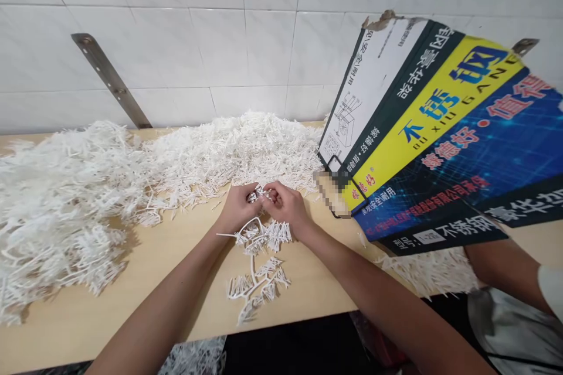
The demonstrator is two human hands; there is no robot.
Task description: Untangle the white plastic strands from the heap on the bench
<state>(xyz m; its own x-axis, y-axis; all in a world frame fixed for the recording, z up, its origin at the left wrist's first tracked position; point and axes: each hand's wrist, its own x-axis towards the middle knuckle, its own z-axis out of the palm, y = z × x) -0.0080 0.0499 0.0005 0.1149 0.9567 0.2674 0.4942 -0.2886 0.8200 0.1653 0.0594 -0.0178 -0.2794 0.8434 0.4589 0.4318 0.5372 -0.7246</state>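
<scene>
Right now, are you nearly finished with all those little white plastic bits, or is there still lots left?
Lots left. Done, it seems: a heap of loose white sticks lies at the back of the table. In hand: the left hand and right hand pinch a white plastic frame together, with more comb-like pieces lying below. Left: a big tangled pile of frames beside them.

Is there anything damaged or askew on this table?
Yes. The printed box at the right leans tilted over the table, and its top corner looks torn. Both hands, left hand and right hand, hold a white plastic piece.
</scene>
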